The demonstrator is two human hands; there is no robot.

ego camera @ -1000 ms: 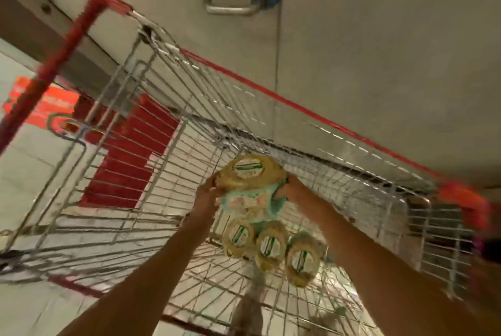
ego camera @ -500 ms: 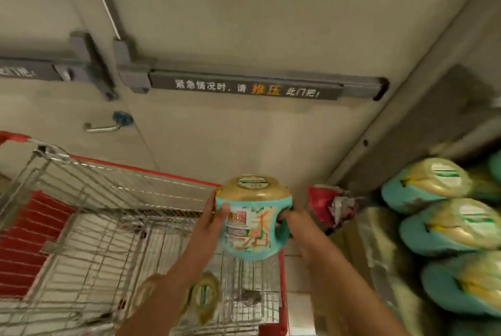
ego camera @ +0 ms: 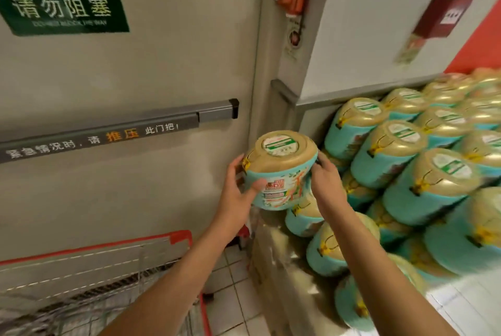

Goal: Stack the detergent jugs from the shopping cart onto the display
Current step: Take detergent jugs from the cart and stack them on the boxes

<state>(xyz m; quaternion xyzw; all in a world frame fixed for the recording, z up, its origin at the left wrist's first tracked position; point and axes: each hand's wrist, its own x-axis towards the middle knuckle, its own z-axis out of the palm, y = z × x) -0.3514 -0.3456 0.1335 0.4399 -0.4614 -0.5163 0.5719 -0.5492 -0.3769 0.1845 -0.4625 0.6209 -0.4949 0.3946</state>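
The grey emergency door (ego camera: 162,70) fills the left of our view, and its push bar (ego camera: 130,123) ends just left of the load we carry. The display (ego camera: 433,181) takes up the right side. It is a stepped bank of teal jugs with gold tops, rising toward the far right corner against the white wall. Its left edge drops in tiers toward the door frame. The shopping cart (ego camera: 95,248) sits at the lower left, well apart from the stack, with a strip of tiled floor (ego camera: 230,281) between them.

We hold one detergent jug (ego camera: 279,170) in the air, clear of the cart and just left of the display's upper row. Its long axis is near upright and its gold top faces us. A lower-tier jug (ego camera: 303,217) lies almost directly beneath it.

Our left hand (ego camera: 238,194) clasps the door-side wall of the jug, thumb across the label and fingers round the back. Our right hand (ego camera: 324,175) clasps the opposite wall, so it lies between the jug and the stack and is the nearer one to the display.

As we judge it, the move ahead is short: rightward and down, onto the lower tier at the display's left edge. Room is tight on the right, where our knuckles must clear the neighbouring jug. The door side and the space above are open.
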